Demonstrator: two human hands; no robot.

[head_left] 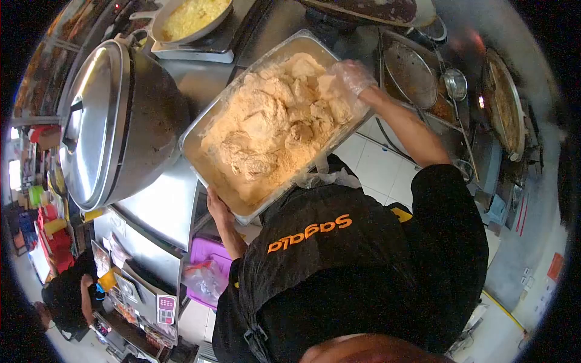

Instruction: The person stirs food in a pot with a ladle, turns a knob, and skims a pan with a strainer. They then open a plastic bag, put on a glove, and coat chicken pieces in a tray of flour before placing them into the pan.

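Note:
A large metal tray holds several lumpy pieces coated in pale orange flour, with loose flour around them. My left hand, which looks bare, grips the tray's edge at its near left corner. At the far right end, my right hand wears a clear plastic glove and is over the tray's rim beside the coated pieces. Motion blurs its fingers, so their hold cannot be made out. Clear plastic hangs at the tray's near edge, against my black apron.
At left stands a big lidded pot; a pan of yellow food is beyond. Right are a round strainer, a ladle and a large round pan. A purple crate and another person are lower left.

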